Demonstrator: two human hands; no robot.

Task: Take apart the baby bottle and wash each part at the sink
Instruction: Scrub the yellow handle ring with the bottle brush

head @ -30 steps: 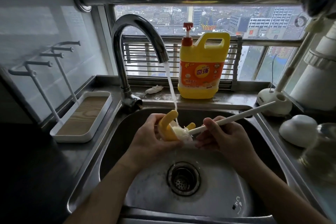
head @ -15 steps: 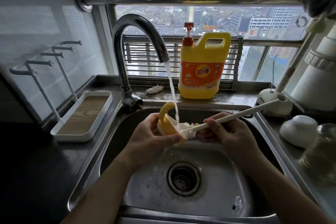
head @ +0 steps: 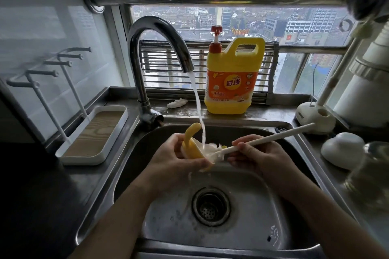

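- Two hands over the sink (head: 210, 231): the left hand (head: 174, 162) grips a yellow bottle part (head: 190, 145), the right hand (head: 259, 157) pinches a white brush (head: 269, 137), its head against that part.
- Water from the faucet (head: 155, 27) lands on the part.
- Behind the sink, a yellow detergent jug (head: 231, 78) labelled "奇强".

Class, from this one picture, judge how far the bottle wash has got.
Done: disassembly, since the left hand holds the yellow handled part alone. In hand: the right hand scrubs it with a white brush under the running water. Left: rinsing; a white dome and blurred glass vessel on the right counter may need washing, unclear.
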